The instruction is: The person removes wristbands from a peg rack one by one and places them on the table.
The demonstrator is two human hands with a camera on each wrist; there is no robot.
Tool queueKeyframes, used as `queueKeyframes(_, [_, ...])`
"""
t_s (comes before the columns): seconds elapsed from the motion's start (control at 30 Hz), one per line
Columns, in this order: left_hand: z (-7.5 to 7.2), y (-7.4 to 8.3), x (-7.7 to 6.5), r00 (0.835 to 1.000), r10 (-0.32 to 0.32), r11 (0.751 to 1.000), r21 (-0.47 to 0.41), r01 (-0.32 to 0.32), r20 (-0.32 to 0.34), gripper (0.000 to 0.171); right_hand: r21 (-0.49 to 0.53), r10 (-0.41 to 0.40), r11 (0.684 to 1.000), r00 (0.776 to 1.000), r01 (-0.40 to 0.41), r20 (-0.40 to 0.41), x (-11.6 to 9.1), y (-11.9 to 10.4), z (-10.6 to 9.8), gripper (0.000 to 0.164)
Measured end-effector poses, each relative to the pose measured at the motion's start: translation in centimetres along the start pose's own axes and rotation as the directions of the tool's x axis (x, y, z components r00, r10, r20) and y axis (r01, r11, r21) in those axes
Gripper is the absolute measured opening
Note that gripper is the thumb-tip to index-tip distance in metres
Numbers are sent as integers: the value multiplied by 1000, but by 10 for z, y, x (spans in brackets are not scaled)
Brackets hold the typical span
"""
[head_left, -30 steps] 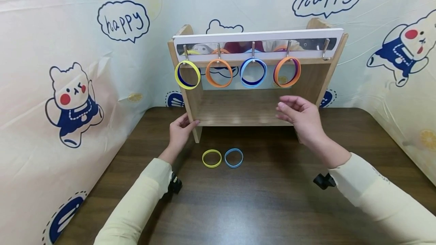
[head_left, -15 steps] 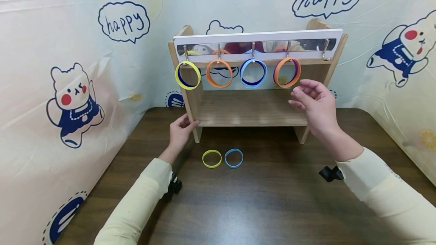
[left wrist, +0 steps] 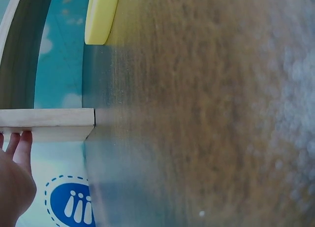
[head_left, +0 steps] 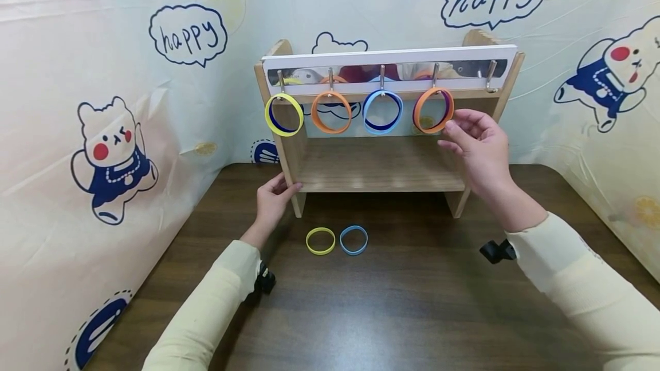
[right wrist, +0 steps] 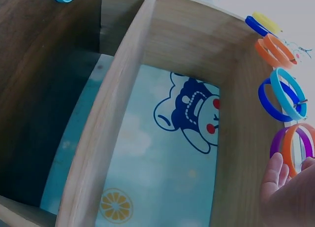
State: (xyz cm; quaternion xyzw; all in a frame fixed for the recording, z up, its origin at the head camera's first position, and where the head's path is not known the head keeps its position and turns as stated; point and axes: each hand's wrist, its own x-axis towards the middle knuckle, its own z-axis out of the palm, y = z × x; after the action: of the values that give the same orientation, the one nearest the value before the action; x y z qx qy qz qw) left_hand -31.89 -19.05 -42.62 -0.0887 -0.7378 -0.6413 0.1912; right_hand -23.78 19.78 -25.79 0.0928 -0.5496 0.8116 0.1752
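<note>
My left hand (head_left: 273,199) holds the lower left side panel of a wooden shelf (head_left: 381,170), thumb on its front edge and fingers outside. At the fourth hook, my right hand (head_left: 484,150) pinches the right edge of an orange wristband (head_left: 419,116); a purple wristband (right wrist: 277,141) hangs behind it. In the right wrist view, the fingers (right wrist: 272,175) and thumb lie on either side of these bands. To the left, hooks carry light blue (head_left: 365,113), orange (head_left: 315,116) and yellow (head_left: 269,116) wristbands, with dark blue ones behind the light blue and yellow.
The hook at the far right (head_left: 492,76) bears no band. On the dark wooden table (head_left: 392,302), a yellow wristband (head_left: 321,252) and a blue wristband (head_left: 353,253) lie in front of the shelf. A printed cloth (head_left: 129,44) stands behind and beside the table.
My right hand has moved right and up from in front of the shelf board to the orange wristband, and now touches it. The left hand has stayed in place.
</note>
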Motion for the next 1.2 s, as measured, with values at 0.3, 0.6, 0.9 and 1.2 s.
queueKeyframes(0.3, [-1,1,-1,1000,-31,999,-10,31,0,51,-21,44,999,999,-44,-4,6,-1,4,36])
queueKeyframes(0.6, [-1,32,-12,999,-32,999,7,32,31,48,-14,42,999,999,-42,-8,8,0,5,34])
queueKeyframes(0.9, [0,36,-13,999,-26,1000,16,25,29,46,-54,64,996,998,-64,-15,8,0,3,38])
queueKeyframes(1.2, [0,36,-12,999,-26,1000,14,26,33,47,-68,61,996,998,-62,-12,7,0,3,38])
